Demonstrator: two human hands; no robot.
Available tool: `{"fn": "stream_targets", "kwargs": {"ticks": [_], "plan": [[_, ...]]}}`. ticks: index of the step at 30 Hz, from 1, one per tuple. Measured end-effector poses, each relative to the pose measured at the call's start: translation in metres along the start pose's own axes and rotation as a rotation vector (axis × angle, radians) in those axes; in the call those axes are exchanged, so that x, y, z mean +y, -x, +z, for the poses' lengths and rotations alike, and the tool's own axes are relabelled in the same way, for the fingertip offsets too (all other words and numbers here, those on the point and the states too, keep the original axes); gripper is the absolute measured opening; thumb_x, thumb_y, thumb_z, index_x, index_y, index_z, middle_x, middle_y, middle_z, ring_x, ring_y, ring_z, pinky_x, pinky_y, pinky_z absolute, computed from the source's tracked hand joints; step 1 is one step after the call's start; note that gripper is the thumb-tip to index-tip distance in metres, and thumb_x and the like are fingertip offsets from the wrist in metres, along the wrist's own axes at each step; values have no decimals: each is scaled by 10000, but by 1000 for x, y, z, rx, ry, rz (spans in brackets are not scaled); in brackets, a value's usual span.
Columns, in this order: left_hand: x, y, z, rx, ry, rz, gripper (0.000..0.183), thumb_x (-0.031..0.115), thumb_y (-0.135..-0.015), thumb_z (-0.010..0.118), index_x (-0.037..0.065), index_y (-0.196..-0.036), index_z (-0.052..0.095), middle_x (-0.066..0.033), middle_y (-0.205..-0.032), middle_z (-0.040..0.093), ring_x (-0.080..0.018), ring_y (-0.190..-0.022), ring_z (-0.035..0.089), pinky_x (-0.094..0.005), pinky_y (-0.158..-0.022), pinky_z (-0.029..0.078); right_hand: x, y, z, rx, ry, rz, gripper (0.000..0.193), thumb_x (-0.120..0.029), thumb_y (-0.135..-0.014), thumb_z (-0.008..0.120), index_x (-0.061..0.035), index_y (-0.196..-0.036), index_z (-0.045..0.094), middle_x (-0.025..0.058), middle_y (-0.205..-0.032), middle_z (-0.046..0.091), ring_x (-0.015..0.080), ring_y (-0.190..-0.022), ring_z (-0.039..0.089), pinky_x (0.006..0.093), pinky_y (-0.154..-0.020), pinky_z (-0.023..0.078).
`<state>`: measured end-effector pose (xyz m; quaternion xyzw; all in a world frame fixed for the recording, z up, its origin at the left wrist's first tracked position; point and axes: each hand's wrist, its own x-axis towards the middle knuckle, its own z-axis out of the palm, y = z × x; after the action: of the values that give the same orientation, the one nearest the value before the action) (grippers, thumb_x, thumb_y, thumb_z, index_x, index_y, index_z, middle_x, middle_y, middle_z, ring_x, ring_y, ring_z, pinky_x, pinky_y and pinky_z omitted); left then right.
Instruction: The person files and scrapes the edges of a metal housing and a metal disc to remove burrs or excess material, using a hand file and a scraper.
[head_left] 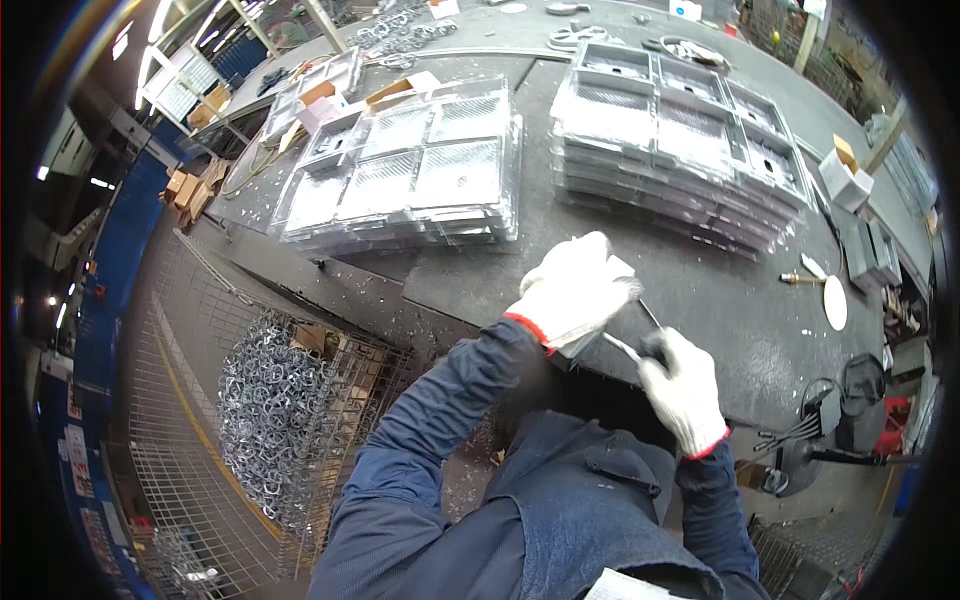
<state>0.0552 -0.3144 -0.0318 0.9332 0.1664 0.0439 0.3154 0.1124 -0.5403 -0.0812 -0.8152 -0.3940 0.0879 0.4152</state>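
In a white glove with a red cuff, my left hand [575, 290] is closed over the near edge of the dark workbench [470, 285]. Its fingers grip a small grey metal piece [578, 346], mostly hidden under the glove. To its right my right hand [683, 385], gloved the same way, is wrapped around a hand tool with a dark grip [655, 346]. From beside this grip a thin metal rod [650, 314] reaches up toward my left hand. A bright narrow strip [622, 347] lies between the hands; which hand holds it I cannot tell.
Stacks of clear and silvery compartmented frames stand on the bench at left [405, 165] and right [680, 140]. A wire cage [175, 400] at lower left holds many metal rings [270, 410]. A brass-ended nozzle [798, 279] and white disc [835, 303] lie right.
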Motion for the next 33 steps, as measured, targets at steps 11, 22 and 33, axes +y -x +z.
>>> {"fn": "stream_targets", "kwargs": {"ticks": [11, 22, 33], "plan": [[-100, 9, -260, 1027, -161, -45, 404, 204, -999, 791, 9, -1346, 719, -191, -1277, 782, -244, -1147, 755, -378, -1013, 600, 48, 30, -21, 139, -437, 445, 118, 10, -986, 613, -30, -1087, 660, -23, -784, 606, 39, -598, 533, 238, -522, 426], [-338, -69, -224, 663, -927, -272, 327, 270, -1057, 557, 73, -1181, 787, -246, -1145, 784, -465, -1077, 746, -561, -957, 582, 46, 20, -13, 169, -126, 204, 133, -7, -923, 701, 21, -1050, 730, 117, -922, 756, 212, -789, 731, 345, -768, 594], [-141, -127, -202, 642, -403, 87, 413, 292, -980, 732, 41, -1307, 736, -192, -1230, 779, -385, -1133, 750, -475, -1035, 576, 54, 9, -35, 165, -201, 369, 241, -101, -958, 778, 15, -1166, 746, 187, -1040, 810, 252, -960, 804, 365, -879, 623]]}}
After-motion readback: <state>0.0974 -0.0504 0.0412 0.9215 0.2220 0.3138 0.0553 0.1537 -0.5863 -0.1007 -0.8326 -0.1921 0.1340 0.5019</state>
